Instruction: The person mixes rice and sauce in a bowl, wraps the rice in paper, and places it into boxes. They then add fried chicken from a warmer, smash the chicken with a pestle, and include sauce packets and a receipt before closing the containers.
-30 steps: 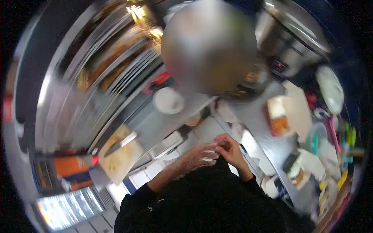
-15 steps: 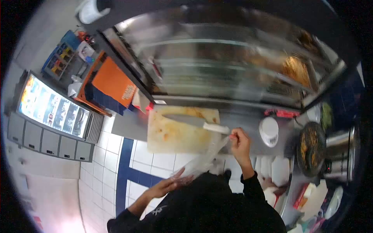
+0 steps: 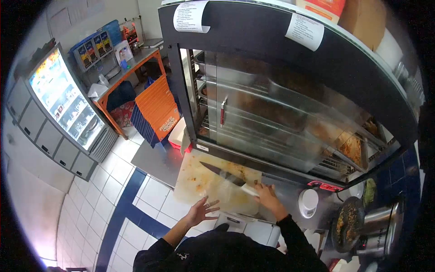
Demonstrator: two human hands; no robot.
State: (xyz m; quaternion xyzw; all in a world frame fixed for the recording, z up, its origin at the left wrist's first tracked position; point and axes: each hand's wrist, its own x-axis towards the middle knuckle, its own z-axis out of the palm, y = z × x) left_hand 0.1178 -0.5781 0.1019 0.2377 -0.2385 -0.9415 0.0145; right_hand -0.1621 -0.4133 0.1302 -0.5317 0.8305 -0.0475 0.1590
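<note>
A stained cutting board (image 3: 192,174) lies on the counter. On it rests a large kitchen knife (image 3: 224,175), its blade pointing to the far left and its white handle toward my right hand (image 3: 268,197). That hand is open, fingers apart, right at the handle's end. My left hand (image 3: 202,212) is open too, palm turned inward and fingers spread, by the board's near edge. Between the hands, a clear plastic bag (image 3: 229,196) lies spread over the near part of the board and partly blends with it.
A glass-fronted warming cabinet (image 3: 272,113) stands behind the board. To the right are a white kitchen scale (image 3: 308,201), a pan of food (image 3: 347,224) and a steel pot (image 3: 383,226). An orange board (image 3: 158,109) and a lit drinks fridge (image 3: 65,97) are at left.
My right hand has let go of the plastic bag, which now lies on the board. Both hands have moved away from it, fingers spread. The view has tilted up toward the cabinet.
</note>
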